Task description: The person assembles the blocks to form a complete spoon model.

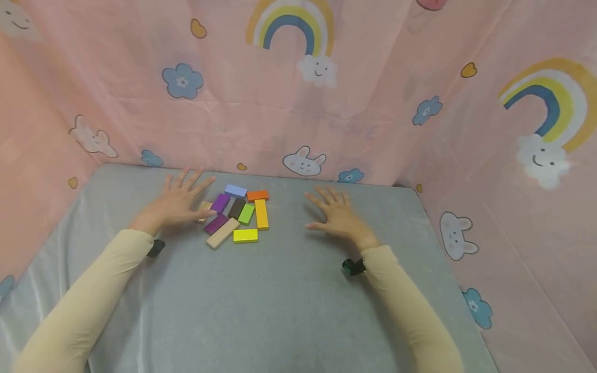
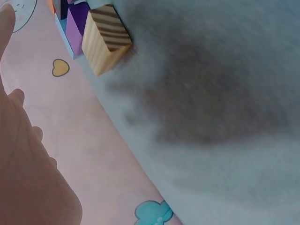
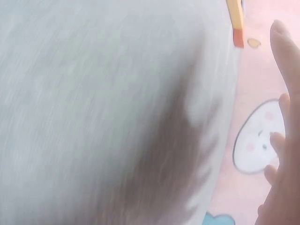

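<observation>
Several coloured wooden blocks lie together left of the table's middle: a blue block (image 1: 236, 191), an orange block (image 1: 258, 196), an amber block (image 1: 261, 214), a yellow block (image 1: 245, 235), a green block (image 1: 246, 214), a black block (image 1: 237, 209), two purple ones and a pale wood block (image 1: 223, 233). My left hand (image 1: 174, 204) spreads its fingers above the cluster's left side, partly hiding a striped wood block (image 2: 107, 40). Apart from the blocks, my right hand (image 1: 342, 217) hovers to their right, fingers spread and holding nothing. Each hand casts a shadow on the cloth.
Grey cloth covers the table (image 1: 280, 311). Pink printed curtains (image 1: 364, 114) hang along its back and sides. A small black device (image 1: 353, 267) sits at the right wrist, and another black device (image 1: 156, 248) at the left.
</observation>
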### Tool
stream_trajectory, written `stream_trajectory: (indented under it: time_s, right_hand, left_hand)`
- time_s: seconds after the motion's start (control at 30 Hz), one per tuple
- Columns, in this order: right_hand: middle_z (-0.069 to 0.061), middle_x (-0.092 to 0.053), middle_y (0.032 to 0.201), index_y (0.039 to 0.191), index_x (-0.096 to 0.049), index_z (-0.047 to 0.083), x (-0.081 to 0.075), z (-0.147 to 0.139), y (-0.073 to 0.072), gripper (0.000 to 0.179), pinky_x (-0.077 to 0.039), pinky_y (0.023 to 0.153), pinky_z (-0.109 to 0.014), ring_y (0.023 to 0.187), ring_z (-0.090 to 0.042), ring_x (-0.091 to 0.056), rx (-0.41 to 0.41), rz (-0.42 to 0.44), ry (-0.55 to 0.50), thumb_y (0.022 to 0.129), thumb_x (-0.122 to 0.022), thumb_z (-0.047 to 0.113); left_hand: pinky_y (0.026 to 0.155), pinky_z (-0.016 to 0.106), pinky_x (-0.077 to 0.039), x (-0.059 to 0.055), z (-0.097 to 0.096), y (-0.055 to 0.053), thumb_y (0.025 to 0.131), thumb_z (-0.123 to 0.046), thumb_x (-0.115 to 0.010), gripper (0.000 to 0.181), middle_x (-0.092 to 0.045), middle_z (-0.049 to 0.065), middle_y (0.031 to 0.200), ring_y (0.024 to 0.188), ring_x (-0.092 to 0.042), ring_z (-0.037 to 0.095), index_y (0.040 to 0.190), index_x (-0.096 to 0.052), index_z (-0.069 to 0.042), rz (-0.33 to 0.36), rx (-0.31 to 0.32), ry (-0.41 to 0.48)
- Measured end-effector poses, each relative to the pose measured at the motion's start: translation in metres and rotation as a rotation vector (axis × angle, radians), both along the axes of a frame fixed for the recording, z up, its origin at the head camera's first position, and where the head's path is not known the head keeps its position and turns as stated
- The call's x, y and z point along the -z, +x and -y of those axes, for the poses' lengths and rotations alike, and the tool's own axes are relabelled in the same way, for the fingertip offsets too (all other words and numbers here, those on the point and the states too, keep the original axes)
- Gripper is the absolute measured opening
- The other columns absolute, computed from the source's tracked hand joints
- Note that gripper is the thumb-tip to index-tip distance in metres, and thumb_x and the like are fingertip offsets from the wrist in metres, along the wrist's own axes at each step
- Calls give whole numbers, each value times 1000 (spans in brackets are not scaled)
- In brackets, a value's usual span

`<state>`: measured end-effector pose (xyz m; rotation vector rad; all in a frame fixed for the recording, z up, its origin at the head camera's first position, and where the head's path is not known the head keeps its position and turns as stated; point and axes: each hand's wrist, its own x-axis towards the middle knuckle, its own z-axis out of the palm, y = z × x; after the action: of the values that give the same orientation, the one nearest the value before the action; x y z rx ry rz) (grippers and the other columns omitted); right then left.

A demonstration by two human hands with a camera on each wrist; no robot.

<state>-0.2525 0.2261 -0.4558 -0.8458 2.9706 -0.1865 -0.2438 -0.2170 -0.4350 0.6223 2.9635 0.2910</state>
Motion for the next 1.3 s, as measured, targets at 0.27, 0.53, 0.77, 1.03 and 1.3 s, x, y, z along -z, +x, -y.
stream_trajectory:
  time_s: [0.27, 0.53, 0.77, 1.03, 1.3]
  right_hand:
    - [-6, -16, 168, 158, -13, 38, 4, 26, -2, 90, -11, 120, -68, 155, -36, -13, -47, 62, -16, 86, -53, 74]
    - [-4, -24, 165, 158, -22, 33, 3, 52, -3, 91, -14, 123, -61, 154, -30, -21, -99, 92, -103, 84, -65, 65]
    - [-1, -32, 163, 156, -29, 33, 5, 70, -4, 96, -21, 124, -55, 152, -26, -27, -61, 140, -187, 77, -76, 61]
    - [-2, -37, 159, 152, -37, 26, 8, 87, -6, 97, -26, 123, -51, 149, -26, -32, -17, 192, -272, 71, -84, 54]
    - [0, -40, 157, 149, -42, 25, 13, 97, -11, 94, -28, 122, -52, 149, -25, -31, -20, 233, -312, 71, -84, 55]
  left_hand:
    - [114, 77, 1, 3, -14, -8, 89, -65, -56, 91, 0, 13, 169, 152, 4, 49, 160, -12, -26, 3, 31, 12]
    - [116, 75, -4, 3, -27, -13, 89, -65, -56, 91, -8, 13, 168, 153, -2, 46, 160, -14, -25, -30, 68, -1]
    - [118, 72, -3, 6, -37, -18, 89, -65, -57, 91, -12, 13, 167, 153, -2, 44, 160, -14, -27, -14, 88, 52]
    - [118, 71, -4, 7, -44, -24, 91, -61, -56, 88, -12, 14, 167, 153, -4, 45, 160, -13, -25, 39, 104, 130]
    - [119, 71, -4, 12, -52, -31, 92, -58, -57, 87, -13, 13, 167, 153, -5, 45, 160, -12, -27, 75, 112, 154]
